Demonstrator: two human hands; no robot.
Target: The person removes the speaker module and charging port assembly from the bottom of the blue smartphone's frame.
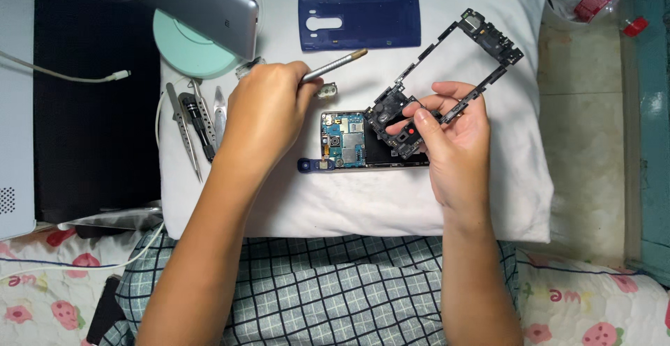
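My right hand (453, 140) holds a black plastic phone mid-frame (481, 35), lifted at an angle above the opened phone (345, 144), whose blue circuit board shows. My left hand (265, 112) grips a thin silver tool (335, 63) with a tan tip that points to the right, above the phone's left end. The phone lies on a white pillow (349, 199). A dark blue back cover (359, 19) lies flat at the pillow's far side.
Tweezers (183, 130), a black-handled screwdriver (197, 124) and other small tools lie left of my left hand. A silver phone (202, 4) leans over a mint round base (188, 49). A white cable (63, 74) crosses the dark surface at left. Checked cloth (321, 290) lies below.
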